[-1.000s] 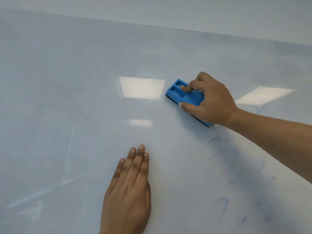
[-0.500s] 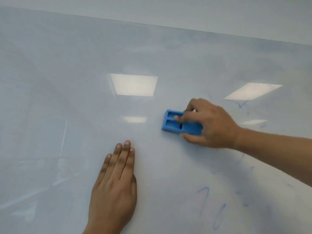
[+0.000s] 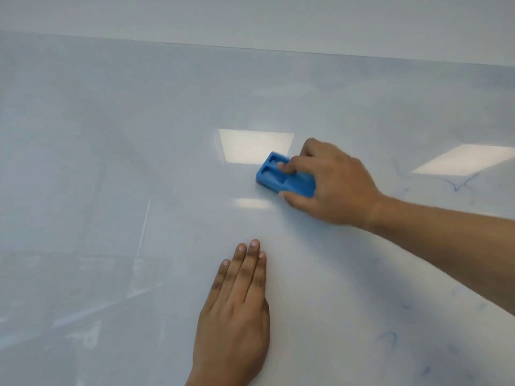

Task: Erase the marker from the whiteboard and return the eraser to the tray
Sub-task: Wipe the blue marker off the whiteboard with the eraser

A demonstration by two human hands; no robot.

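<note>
A glossy whiteboard [image 3: 125, 162] fills the view. My right hand [image 3: 331, 185] grips a blue eraser [image 3: 274, 176] and presses it flat against the board, just below a bright ceiling-light reflection. My left hand [image 3: 237, 316] lies flat on the board lower down, palm against the surface, fingers straight and together, holding nothing. Faint blue marker marks remain at the right: a tick-like stroke [image 3: 459, 183] near the second reflection and small smudged strokes [image 3: 390, 337] at the lower right. No tray is in view.
The board's top edge [image 3: 250, 48] runs across the upper part of the view, with plain wall above it. Pale wipe streaks [image 3: 143, 227] show on the left part of the board.
My right hand has swept the eraser up the board from its lower position half a second ago. Several strokes at the lower right are fainter. My left hand stays flat on the board.
</note>
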